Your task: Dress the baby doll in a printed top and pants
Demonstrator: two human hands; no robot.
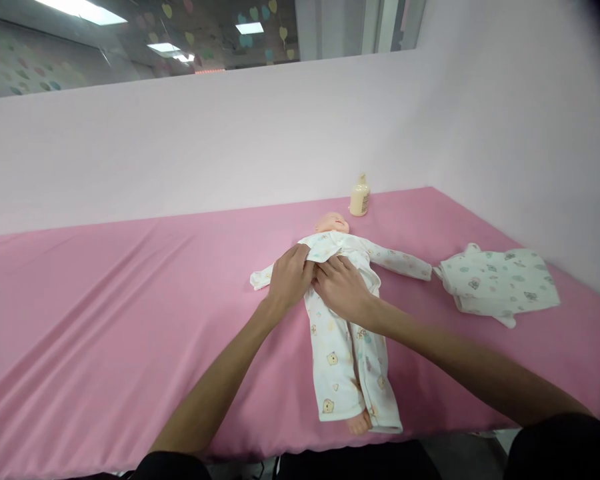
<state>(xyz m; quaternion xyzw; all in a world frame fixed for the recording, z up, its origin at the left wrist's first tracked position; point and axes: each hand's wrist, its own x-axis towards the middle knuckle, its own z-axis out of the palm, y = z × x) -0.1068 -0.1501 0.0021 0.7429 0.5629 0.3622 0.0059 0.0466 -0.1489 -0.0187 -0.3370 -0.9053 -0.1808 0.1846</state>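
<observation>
A baby doll (333,223) lies on its back, head toward the wall, dressed in a white romper (333,360) with a small bear print. Its sleeves stretch out to both sides, and one bare foot shows below a leg opening. My left hand (291,277) and my right hand (344,287) meet over the doll's chest. The fingers of both are closed on the romper's front cloth, which is lifted a little between them. My fingertips are partly hidden, so any fastening there cannot be made out.
A pink sheet (105,320) covers the table. Behind the doll's head stands a cream pump bottle (359,200). Folded white printed baby clothing (500,283) lies to the right, close to the doll's sleeve. White walls (205,147) border the back and right.
</observation>
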